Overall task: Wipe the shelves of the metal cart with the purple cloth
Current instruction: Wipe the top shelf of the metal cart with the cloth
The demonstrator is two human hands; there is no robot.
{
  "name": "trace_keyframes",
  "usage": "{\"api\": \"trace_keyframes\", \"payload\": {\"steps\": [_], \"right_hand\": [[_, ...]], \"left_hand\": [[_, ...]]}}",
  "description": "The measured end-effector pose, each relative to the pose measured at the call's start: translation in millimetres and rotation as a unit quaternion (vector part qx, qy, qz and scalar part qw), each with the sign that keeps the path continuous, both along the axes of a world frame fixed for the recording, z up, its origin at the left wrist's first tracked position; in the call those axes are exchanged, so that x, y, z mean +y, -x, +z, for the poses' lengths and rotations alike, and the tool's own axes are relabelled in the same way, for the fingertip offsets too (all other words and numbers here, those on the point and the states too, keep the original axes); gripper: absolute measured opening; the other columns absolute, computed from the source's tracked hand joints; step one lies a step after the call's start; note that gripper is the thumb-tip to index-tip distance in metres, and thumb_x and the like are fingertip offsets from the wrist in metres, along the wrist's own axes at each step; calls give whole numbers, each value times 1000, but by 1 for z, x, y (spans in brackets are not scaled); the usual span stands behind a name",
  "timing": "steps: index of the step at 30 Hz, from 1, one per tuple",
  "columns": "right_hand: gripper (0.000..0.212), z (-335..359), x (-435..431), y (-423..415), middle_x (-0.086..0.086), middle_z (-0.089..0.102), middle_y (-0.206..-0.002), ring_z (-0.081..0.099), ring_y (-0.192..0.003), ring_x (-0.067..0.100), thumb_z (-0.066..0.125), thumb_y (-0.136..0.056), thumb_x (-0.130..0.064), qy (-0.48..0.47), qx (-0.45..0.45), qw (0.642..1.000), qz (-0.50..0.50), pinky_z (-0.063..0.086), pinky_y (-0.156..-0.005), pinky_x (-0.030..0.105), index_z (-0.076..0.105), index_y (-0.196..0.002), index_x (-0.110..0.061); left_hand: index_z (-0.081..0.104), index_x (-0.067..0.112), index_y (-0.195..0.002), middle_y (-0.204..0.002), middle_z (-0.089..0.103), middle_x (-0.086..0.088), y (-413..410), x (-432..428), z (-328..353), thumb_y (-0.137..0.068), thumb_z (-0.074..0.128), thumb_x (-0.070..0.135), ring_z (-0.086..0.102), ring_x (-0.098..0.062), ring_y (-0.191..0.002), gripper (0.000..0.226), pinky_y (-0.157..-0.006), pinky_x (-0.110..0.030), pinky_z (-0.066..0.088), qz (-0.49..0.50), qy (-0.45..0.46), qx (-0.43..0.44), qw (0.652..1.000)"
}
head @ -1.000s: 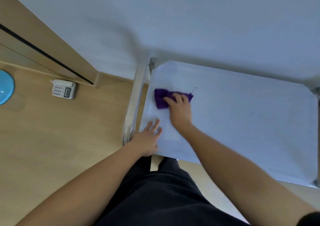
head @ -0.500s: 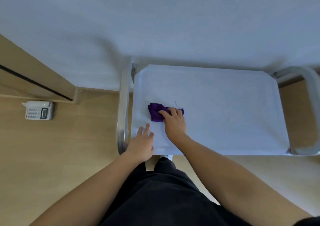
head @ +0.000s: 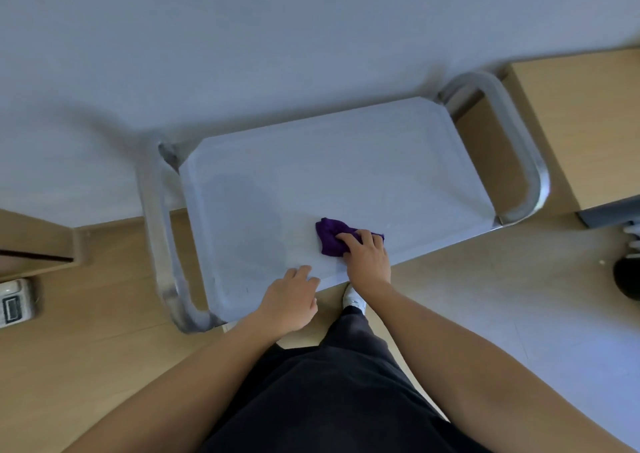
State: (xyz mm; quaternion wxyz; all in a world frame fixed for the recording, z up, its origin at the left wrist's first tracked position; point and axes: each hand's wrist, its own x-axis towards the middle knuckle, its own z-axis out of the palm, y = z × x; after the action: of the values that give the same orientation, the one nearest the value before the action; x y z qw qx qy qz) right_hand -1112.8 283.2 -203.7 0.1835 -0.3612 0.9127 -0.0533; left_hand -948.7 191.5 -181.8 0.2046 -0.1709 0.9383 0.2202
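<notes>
- purple cloth (head: pixel 330 237): deep violet, bunched into a crumpled wad, not spread flat. Folds show on its left side, and a thin strip sticks out to the right past the fingers.
- The cloth lies on the top shelf (head: pixel 363 161) of the metal cart (head: pixel 460 234), right of centre and close to the near edge.
- right hand (head: pixel 367 260): on top of the cloth, covering its right half. The fingers are curled over the wad and gripping it, close together. The thumb is not visible.
- left hand (head: pixel 289 300): palm down on the near edge of the shelf, just left of the right hand and apart from the cloth. The fingers are close together, slightly bent, and hold nothing.
- The shelf is a pale grey, matte tray with a raised lip and clipped corners. A slightly darker patch (head: pixel 242 217) shows on its left half.
- A tubular loop handle sits at each end: left handle (head: pixel 156 244) and right handle (head: pixel 519 147).
- The cart stands against a white wall (head: pixel 277 36) on a wood floor (head: pixel 86 348).
- Around it: a desk phone (head: pixel 14 302) on the floor far left and a wooden cabinet (head: pixel 581 123) to the right. The person's dark trousers (head: pixel 329 383) and one white-socked foot (head: pixel 353 298) show under the near edge.
</notes>
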Motion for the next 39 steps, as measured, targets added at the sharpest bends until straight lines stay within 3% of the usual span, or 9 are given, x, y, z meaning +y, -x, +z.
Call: {"api": "trace_keyframes", "payload": {"steps": [9, 14, 17, 22, 26, 31, 34, 39], "right_hand": [[43, -2, 77, 163, 5, 47, -132, 40, -117, 31, 49, -95, -17, 22, 20, 1000, -1, 39, -100, 38, 48, -134, -33], [42, 0, 112, 265, 12, 45, -134, 39, -116, 39, 46, -95, -18, -13, 19, 994, -105, 37, -100, 47, 47, -135, -31], [46, -5, 103, 242, 13, 45, -137, 39, -119, 40, 45, -94, -13, -9, 56, 988, -141, 32, -100, 48, 46, -137, -28], [53, -12, 78, 138, 8, 51, -134, 43, -114, 36, 56, -83, -6, 55, -25, 996, 67, 39, -95, 42, 53, -131, -28], [39, -14, 78, 175, 9, 57, -123, 47, -111, 34, 61, -87, -13, 101, -50, 987, 112, 41, -97, 40, 63, -123, -27], [41, -17, 105, 275, 10, 51, -132, 43, -113, 37, 51, -93, -17, 53, 19, 995, -86, 37, -97, 42, 55, -132, -31], [44, -16, 105, 247, 12, 48, -135, 40, -117, 40, 48, -94, -12, 46, 47, 989, -131, 35, -100, 46, 52, -134, -28], [45, -16, 84, 142, 5, 51, -131, 42, -112, 32, 53, -90, -13, 67, -16, 994, 86, 38, -97, 37, 55, -130, -33]], "left_hand": [[45, 11, -131, -153, 23, -9, 115, 66, 1, -97, 41, 27, 30, -26, -137, 38, -92, -37, 47, 38, 24, -10, 999], [46, 11, -132, -153, 20, -11, 150, 93, 0, -95, 45, 27, 23, -26, -141, 41, -91, -36, 50, 104, 25, -38, 994], [48, 10, -125, -151, 22, -10, 157, 98, -1, -93, 45, 28, 23, -25, -140, 36, -86, -34, 52, 128, 39, -51, 990], [42, 10, -130, -153, 19, -14, 163, 106, -4, -91, 47, 26, 14, -32, -144, 43, -91, -37, 52, 131, 48, -84, 987], [39, 12, -133, -158, 10, -11, 163, 107, -4, -92, 45, 26, 6, -28, -148, 44, -92, -37, 51, 144, 46, -79, 985], [33, 13, -137, -161, 2, -8, 157, 112, -1, -92, 45, 24, 0, -27, -150, 48, -86, -32, 52, 150, 35, -66, 986], [29, 12, -141, -162, -2, -9, 157, 115, -3, -92, 45, 24, -3, -29, -150, 53, -88, -33, 53, 157, 32, -68, 985], [27, 11, -143, -162, 1, -12, 154, 116, -10, -91, 46, 24, -1, -32, -150, 57, -98, -36, 50, 157, 48, -71, 984]]}}
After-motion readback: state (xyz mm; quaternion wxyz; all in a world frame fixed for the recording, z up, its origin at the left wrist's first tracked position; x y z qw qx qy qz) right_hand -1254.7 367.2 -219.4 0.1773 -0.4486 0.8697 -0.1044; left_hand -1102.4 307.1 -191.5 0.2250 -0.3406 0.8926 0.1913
